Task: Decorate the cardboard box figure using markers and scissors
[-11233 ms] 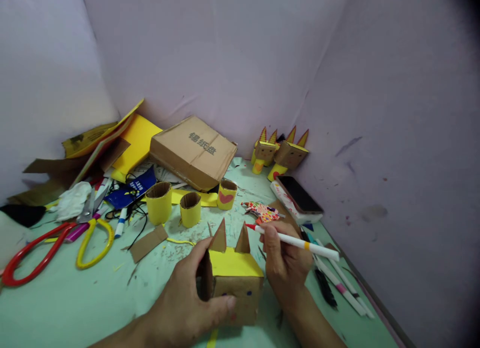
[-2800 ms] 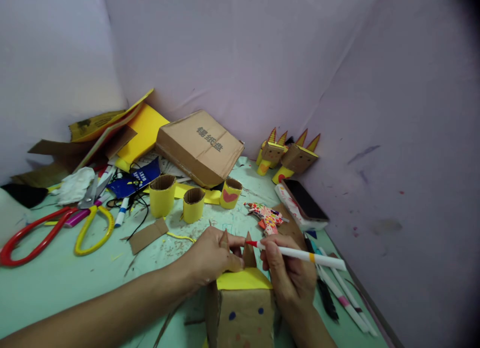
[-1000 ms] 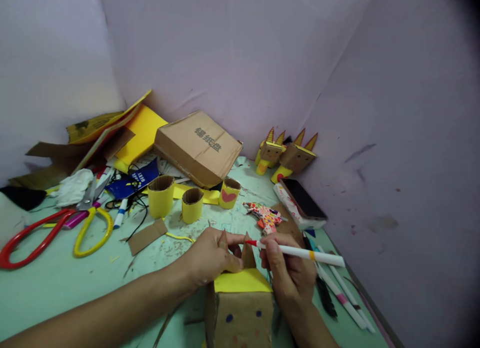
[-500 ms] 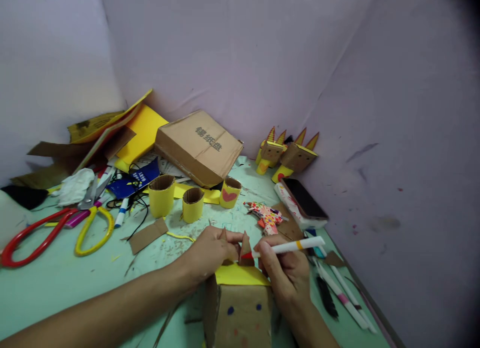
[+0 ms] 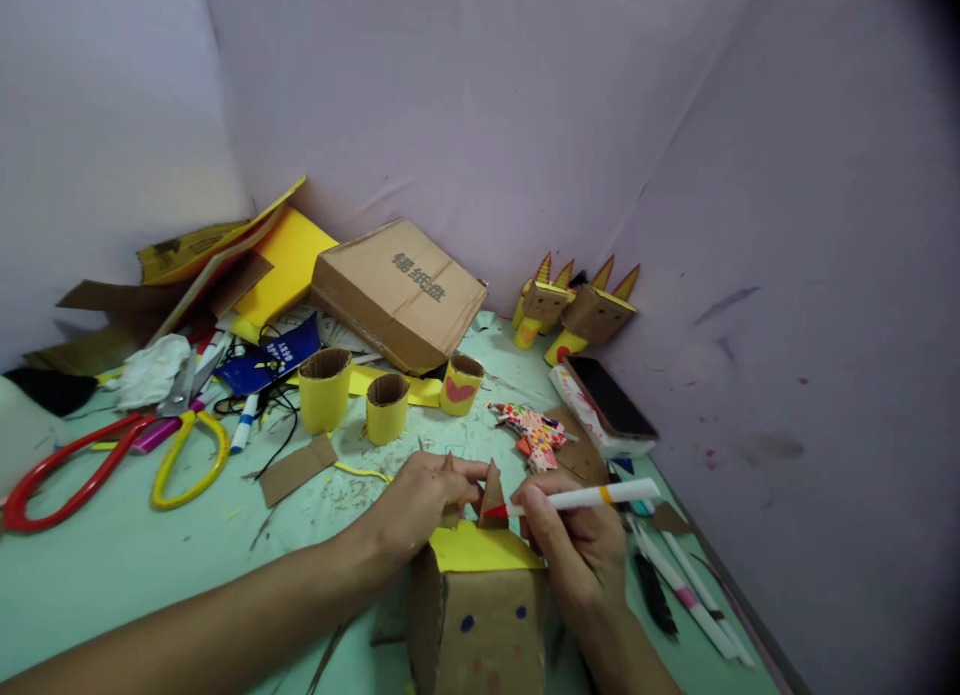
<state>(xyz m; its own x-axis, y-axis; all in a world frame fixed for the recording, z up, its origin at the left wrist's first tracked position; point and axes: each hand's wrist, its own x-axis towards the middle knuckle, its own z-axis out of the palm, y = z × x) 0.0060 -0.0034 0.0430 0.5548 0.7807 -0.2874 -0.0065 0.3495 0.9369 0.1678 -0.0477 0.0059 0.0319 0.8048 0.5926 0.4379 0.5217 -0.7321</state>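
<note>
A cardboard box head (image 5: 484, 625) with a yellow top, dot eyes and two pointed cardboard ears stands at the bottom centre. My left hand (image 5: 420, 505) reaches over from the left and pinches the ears, steadying them. My right hand (image 5: 581, 555) holds a white marker with a red tip (image 5: 577, 498), and the tip touches the base of the right ear (image 5: 493, 497). The left ear is mostly hidden behind my fingers.
Three yellow paper-wrapped rolls (image 5: 324, 387) stand behind, one with a heart (image 5: 459, 385). A flat cardboard box (image 5: 399, 293), two finished eared figures (image 5: 577, 310), a phone (image 5: 609, 400), loose markers (image 5: 690, 590), red and yellow scissors (image 5: 112, 460) and paper scraps lie around. Purple walls enclose the corner.
The marker tip has dropped from the ear's top to its base and the pen has tilted. The box has shifted slightly under my hands.
</note>
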